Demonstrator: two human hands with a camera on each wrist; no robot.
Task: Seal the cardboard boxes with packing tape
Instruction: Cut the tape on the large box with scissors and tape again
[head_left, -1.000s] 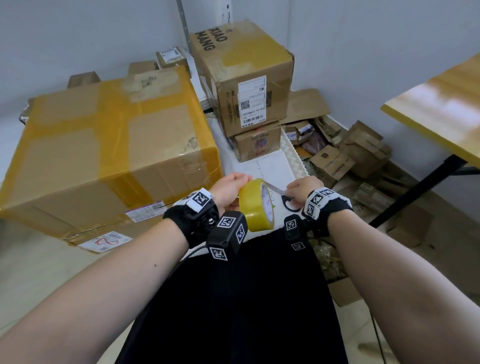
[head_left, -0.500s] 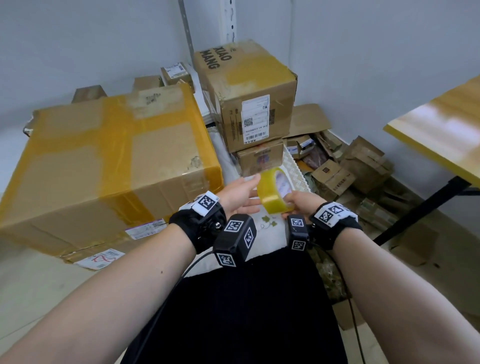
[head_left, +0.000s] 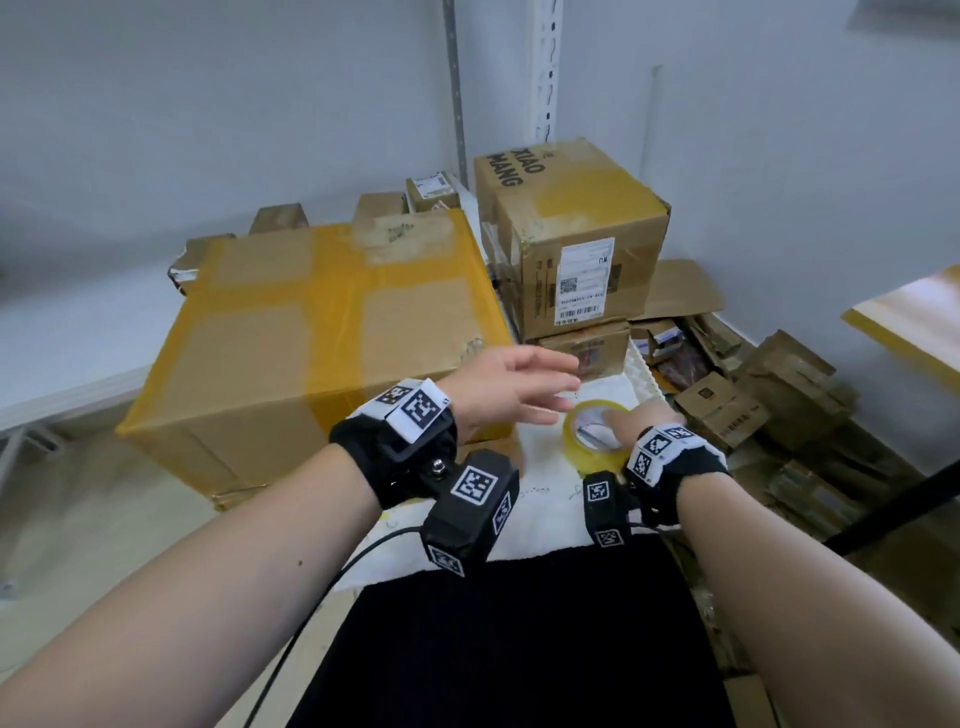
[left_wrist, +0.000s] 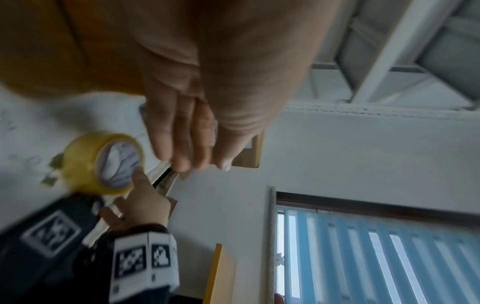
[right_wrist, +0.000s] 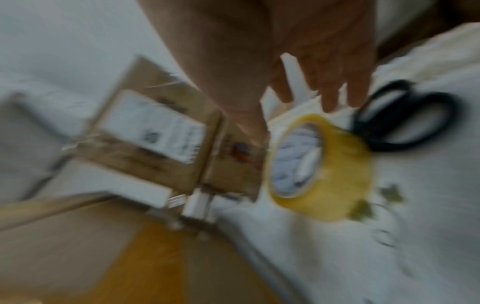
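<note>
The tape roll (head_left: 592, 434) is translucent yellow with a white inner core. The big cardboard box (head_left: 311, 353) is brown, crossed by wide bands of amber tape. The smaller box (head_left: 571, 234) is brown with black letters and a white label (with a barcode). The scissors (right_wrist: 405, 121) have black handles. The cloth (head_left: 540, 467) is white with small green leaf prints.

Yellow tape roll (head_left: 592, 435) on white surface, beside large yellow-taped cardboard box (head_left: 322, 353).
</note>
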